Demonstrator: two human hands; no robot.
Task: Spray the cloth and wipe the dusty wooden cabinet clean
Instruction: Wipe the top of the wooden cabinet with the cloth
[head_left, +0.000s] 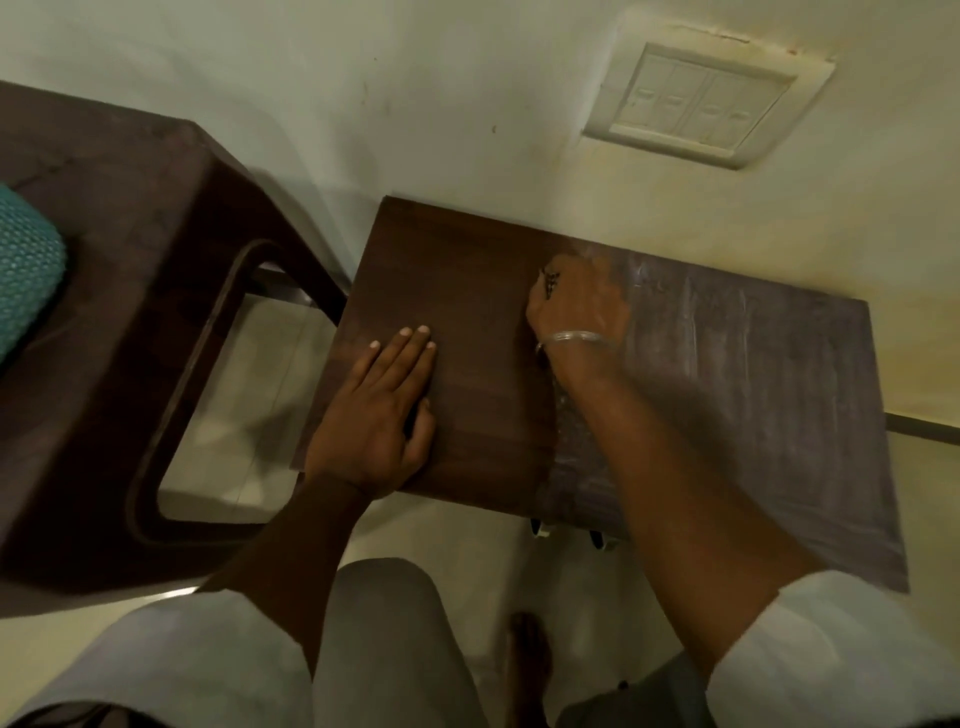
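Observation:
The wooden cabinet top stands against the wall. Its left half is dark and clean; its right half is grey with streaky dust. My left hand lies flat on the clean part near the front left corner, fingers straight and together. My right hand, with a metal bangle on the wrist, is motion-blurred at the border between the clean and dusty areas. Its fingers curl down over a small dark cloth, of which only a scrap shows at the hand's left edge.
A brown plastic chair stands close to the cabinet's left side, with a teal textured item on its seat. A switch plate is on the wall behind. My bare foot is on the tiled floor below the cabinet front.

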